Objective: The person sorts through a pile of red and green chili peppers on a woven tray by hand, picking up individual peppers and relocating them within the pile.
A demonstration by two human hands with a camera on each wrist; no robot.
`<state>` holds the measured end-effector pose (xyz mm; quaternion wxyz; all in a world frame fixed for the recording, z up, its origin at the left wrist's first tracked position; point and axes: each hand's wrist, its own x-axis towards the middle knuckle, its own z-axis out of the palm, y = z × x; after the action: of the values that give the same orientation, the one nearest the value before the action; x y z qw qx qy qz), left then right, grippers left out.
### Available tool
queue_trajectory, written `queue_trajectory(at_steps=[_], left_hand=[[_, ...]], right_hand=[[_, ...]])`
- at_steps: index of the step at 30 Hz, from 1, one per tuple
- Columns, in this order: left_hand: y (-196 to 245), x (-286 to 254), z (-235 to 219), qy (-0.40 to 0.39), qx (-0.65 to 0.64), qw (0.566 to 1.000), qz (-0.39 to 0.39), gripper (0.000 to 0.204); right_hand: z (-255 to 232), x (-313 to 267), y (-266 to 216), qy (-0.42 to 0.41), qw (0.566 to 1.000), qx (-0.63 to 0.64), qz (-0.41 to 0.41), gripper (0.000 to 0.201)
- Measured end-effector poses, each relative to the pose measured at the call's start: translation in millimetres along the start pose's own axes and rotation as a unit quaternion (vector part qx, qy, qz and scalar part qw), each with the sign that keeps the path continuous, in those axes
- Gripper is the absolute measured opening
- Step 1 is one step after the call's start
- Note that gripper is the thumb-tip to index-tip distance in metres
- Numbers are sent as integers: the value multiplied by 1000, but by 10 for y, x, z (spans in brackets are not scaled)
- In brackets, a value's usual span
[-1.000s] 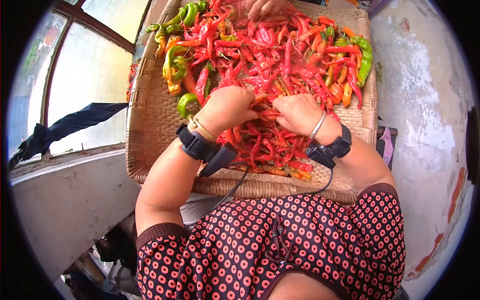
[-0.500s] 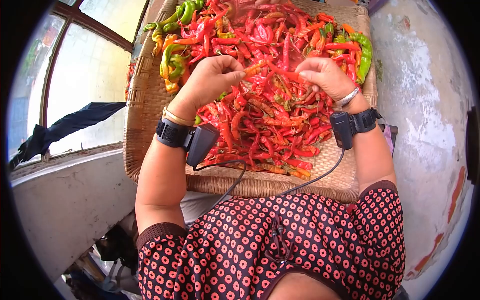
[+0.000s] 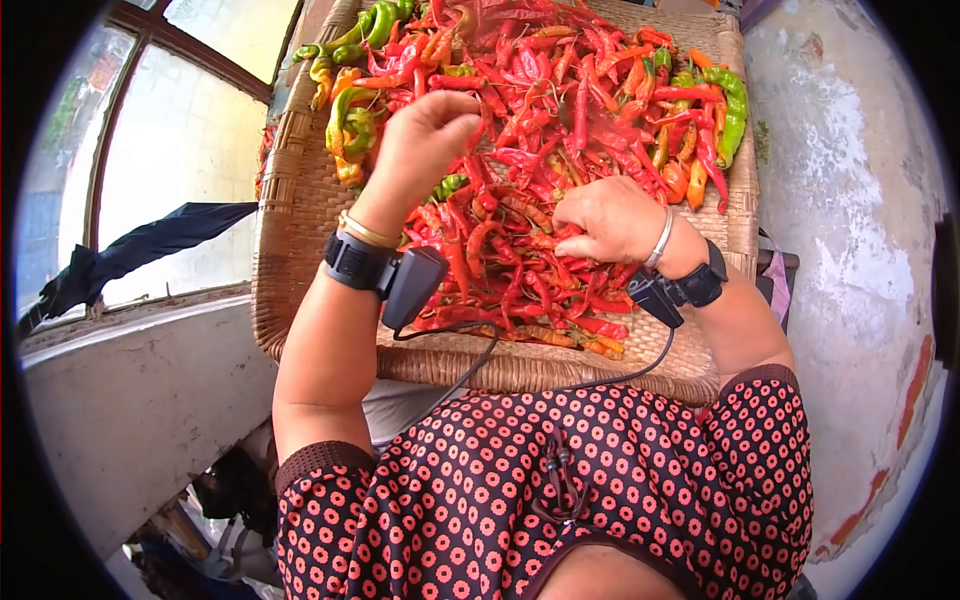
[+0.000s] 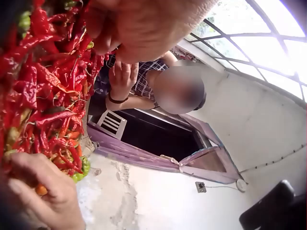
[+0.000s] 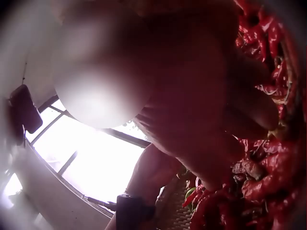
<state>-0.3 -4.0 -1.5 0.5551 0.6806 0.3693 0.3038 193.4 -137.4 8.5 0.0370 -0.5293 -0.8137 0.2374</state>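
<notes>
Red chili peppers (image 3: 520,290) lie heaped in a large woven basket (image 3: 290,270), glossy and wrinkled. My left hand (image 3: 425,145) is raised over the left side of the heap, its fingers bent and thumb close to the forefinger; I cannot tell whether something small is between them. Down at the middle of the heap, my right hand (image 3: 610,225) has its fingertips among the peppers. In the left wrist view, an orange chili pepper (image 4: 41,189) shows between the right thumb and fingers. Shadow darkens the right hand in the right wrist view.
Green peppers (image 3: 380,25) lie at the basket's far left, and a green pepper (image 3: 733,115) lies at the right. Another person in plaid clothing (image 4: 144,84) is across the heap. A window (image 3: 170,150) and a dark folded umbrella (image 3: 150,250) are on the left, a wall (image 3: 840,250) right.
Both hands first worked together low in the heap, then rose with a chili pepper between them. Now they are apart: left slightly higher, right back down in the heap. The far hand has left the head view.
</notes>
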Motion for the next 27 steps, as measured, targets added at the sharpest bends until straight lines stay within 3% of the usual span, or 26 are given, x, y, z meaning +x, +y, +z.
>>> queue_trajectory(at_steps=[2, 4, 7, 11, 13, 14, 17, 21, 27], left_hand=[[-52, -69, 117, -118, 173, 972, 104, 13], [-29, -169, 230, -192, 312, 910, 195, 13], [-134, -262, 331, -232, 390, 867, 206, 18], [-182, -268, 329, -251, 445, 842, 173, 20], [-190, -255, 317, -259, 484, 819, 164, 20], [-193, -246, 309, -259, 484, 820, 163, 20], [-183, -190, 255, -261, 425, 846, 189, 18], [42, -88, 86, -235, 178, 954, 61, 8], [170, 24, -198, -120, 38, 990, -68, 9]], right_hand=[[36, -16, -44, -21, 999, -39, -10, 27], [81, -8, -74, -49, 995, -91, -12, 28], [215, 11, -11, -24, 994, -109, -10, 27], [94, 0, 74, -30, 998, -59, -3, 22], [-36, -5, 149, -39, 995, 93, 1, 17], [-88, -13, 180, -31, 985, 172, 1, 18], [-269, -70, 232, -56, 936, 334, 99, 16], [-281, -129, 345, -23, 861, 493, 122, 13], [-336, -128, 403, -14, 840, 527, 132, 14]])
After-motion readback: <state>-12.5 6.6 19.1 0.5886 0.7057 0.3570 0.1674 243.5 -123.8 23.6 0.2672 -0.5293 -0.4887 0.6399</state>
